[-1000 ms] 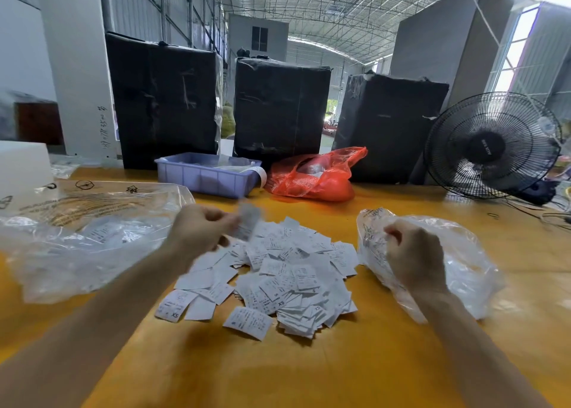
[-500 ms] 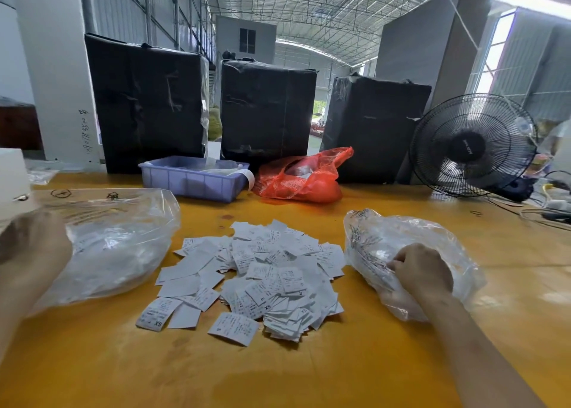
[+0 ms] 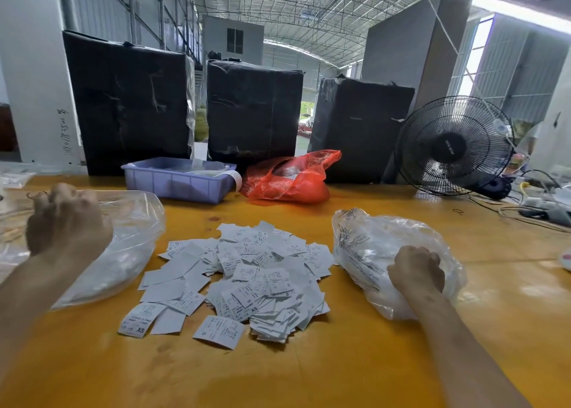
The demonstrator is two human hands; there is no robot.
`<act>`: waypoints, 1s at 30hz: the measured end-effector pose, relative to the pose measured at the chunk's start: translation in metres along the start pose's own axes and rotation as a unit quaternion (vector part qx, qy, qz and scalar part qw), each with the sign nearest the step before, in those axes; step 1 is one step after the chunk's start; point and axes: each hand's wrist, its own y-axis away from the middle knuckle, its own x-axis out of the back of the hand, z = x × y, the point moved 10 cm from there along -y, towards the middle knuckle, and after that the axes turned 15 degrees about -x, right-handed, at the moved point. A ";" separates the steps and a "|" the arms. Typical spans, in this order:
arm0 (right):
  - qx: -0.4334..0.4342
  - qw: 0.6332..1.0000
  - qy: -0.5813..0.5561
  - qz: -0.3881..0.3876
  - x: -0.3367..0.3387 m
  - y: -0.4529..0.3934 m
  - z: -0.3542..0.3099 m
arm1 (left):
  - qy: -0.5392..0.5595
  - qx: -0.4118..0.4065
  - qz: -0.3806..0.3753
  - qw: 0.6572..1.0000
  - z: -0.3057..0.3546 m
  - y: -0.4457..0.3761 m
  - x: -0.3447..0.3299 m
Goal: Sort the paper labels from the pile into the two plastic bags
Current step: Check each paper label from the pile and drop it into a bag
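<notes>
Behind right hand [image 3: 415, 271] | fingers hidden in right bag [image 3: 370, 237]

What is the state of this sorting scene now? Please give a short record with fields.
surface: yellow table
label pile: loose white paper labels in the table's middle, some marked S or XS
left bag: clear plastic bag left of the pile
right bag: clear plastic bag right of the pile
left hand: left hand over the left bag, fingers curled
right hand: right hand grips the right bag
behind: blue tray, red bag, fan
</notes>
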 end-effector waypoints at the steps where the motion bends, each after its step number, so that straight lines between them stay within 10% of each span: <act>1: -0.005 1.000 0.003 -0.006 -0.001 -0.001 0.001 | 0.005 -0.016 0.013 1.000 0.017 0.007 0.012; 14: -0.008 1.000 -0.005 -0.002 0.000 0.000 0.003 | 0.113 -0.236 0.147 0.954 0.135 0.041 0.071; 22: 0.076 0.960 -0.268 -0.014 0.018 0.010 -0.021 | 0.155 -0.303 0.126 0.932 0.170 0.058 0.073; 26: 0.101 0.863 -0.494 -0.032 0.048 0.031 -0.035 | 0.201 -0.331 0.120 0.914 0.182 0.065 0.073; 30: 0.083 0.645 -0.656 -0.383 0.034 0.092 -0.088 | 0.431 -0.249 0.006 0.867 0.191 0.067 0.055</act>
